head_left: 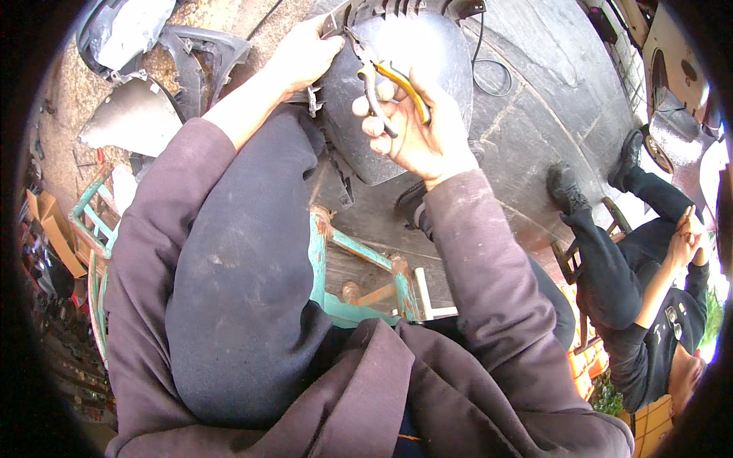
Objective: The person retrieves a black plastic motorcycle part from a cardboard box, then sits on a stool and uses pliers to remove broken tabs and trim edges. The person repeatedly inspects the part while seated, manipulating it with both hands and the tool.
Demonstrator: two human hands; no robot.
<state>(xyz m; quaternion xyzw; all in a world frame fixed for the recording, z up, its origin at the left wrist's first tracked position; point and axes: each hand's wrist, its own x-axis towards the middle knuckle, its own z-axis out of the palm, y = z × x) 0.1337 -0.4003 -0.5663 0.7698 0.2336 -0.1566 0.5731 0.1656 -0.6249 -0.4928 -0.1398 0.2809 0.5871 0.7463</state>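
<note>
My right hand (431, 130) is wrapped loosely round a pair of pliers (404, 82) with one yellow and one grey handle, the handles spread apart. The pliers' jaws point up and left, at the edge of a dark plastic panel (382, 145) with a glossy, curved face and a ribbed far edge. My left hand (309, 57) grips that panel by its upper left edge, close beside the jaws. Whether the jaws bite on anything is too small to tell. The panel stands in front of my knees, and its far end is cut off by the frame.
Dark plastic parts (195, 65) and a silvery panel (134, 114) lie at the left. Beneath me is a worn green stool frame (319, 259). A thin black cable (496, 91) loops on the floor at the right. Another person (641, 282) sits at the right, hands together.
</note>
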